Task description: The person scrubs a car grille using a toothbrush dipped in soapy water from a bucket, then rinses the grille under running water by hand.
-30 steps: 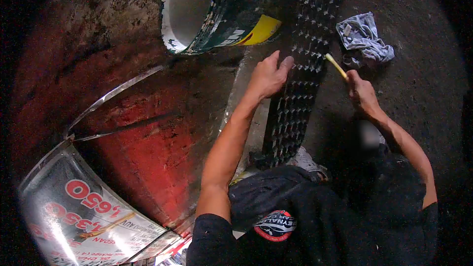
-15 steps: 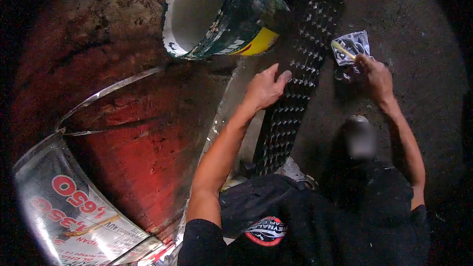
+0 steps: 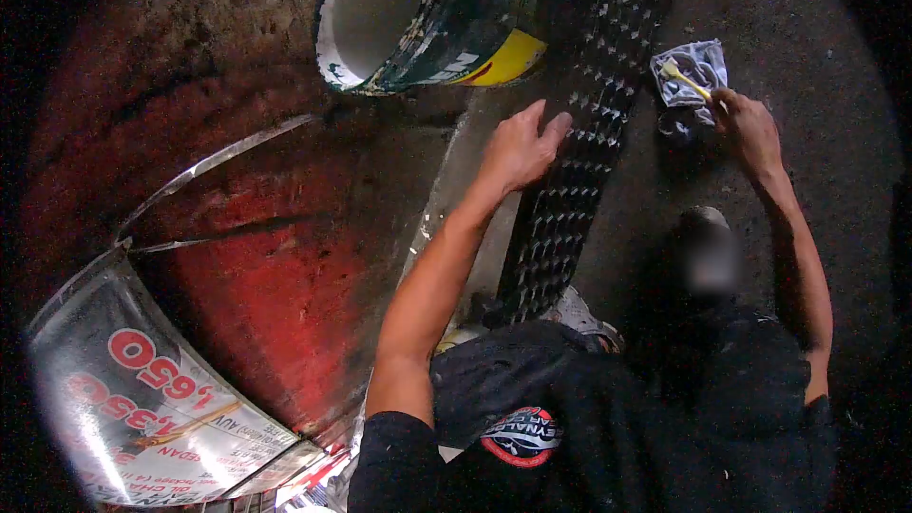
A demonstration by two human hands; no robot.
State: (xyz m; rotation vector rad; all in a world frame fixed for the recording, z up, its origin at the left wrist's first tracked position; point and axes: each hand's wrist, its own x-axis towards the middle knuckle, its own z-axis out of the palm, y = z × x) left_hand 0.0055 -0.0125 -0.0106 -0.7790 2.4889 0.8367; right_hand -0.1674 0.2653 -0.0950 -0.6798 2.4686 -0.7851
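Note:
My right hand is closed round the thin yellow handle of a small brush. The brush's pale head dips into a whitish, roughly square container with dark, shiny contents on the right-hand floor. My left hand has its thumb and fingers apart and holds nothing. It is at the left side of a long black tyre-like tread with rows of raised blocks. Its fingertips reach the tread's edge; whether they press on it I cannot tell.
A dark green, paint-smeared bucket lies tilted beyond my left hand, its mouth facing left. To the left are a worn red-brown surface and a curled price banner. A blurred shoe rests on the dark floor.
My right hand and the brush have shifted slightly right and up in view, and more of the brush's head shows over the container. My left hand keeps almost the same pose.

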